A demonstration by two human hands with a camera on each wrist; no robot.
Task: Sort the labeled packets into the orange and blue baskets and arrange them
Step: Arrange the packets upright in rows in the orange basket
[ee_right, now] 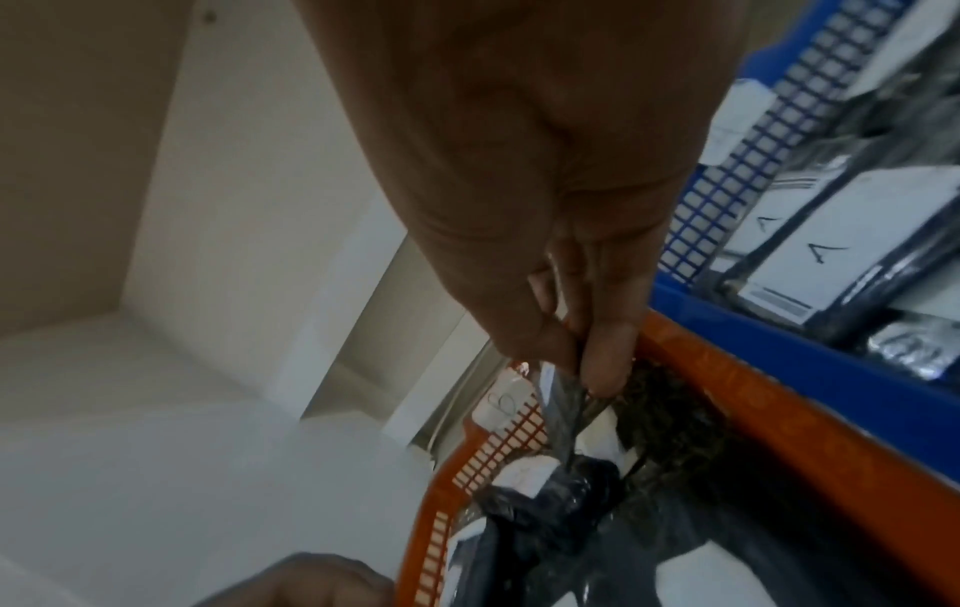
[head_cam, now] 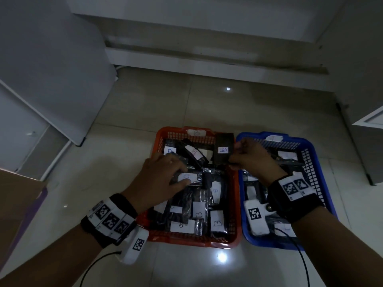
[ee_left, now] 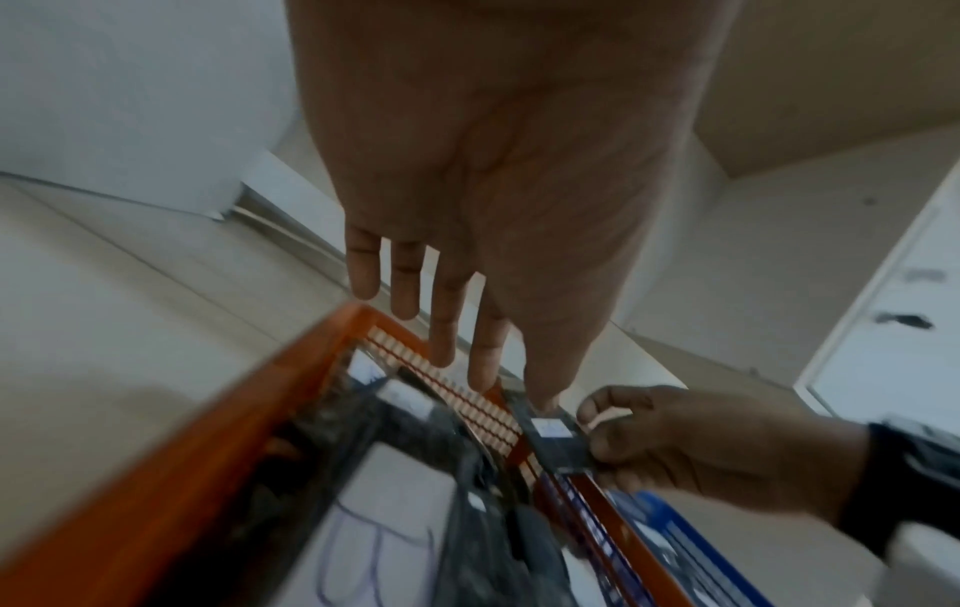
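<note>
Low in the head view, the orange basket [head_cam: 160, 137] sits touching the blue basket [head_cam: 310, 151] to its right, both full of black labeled packets. The left hand [head_cam: 160, 175] lies with straight fingers on a packet [head_cam: 187, 177] mid-basket. The right hand [head_cam: 253, 157] pinches a B-labeled packet [head_cam: 223, 149] upright at the orange basket's upper right corner.

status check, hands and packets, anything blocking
Right hand pinches B packet upright over orange basket. Left hand open, fingers flat on packets there. Blue basket holds A packets. Nothing blocking.
</note>
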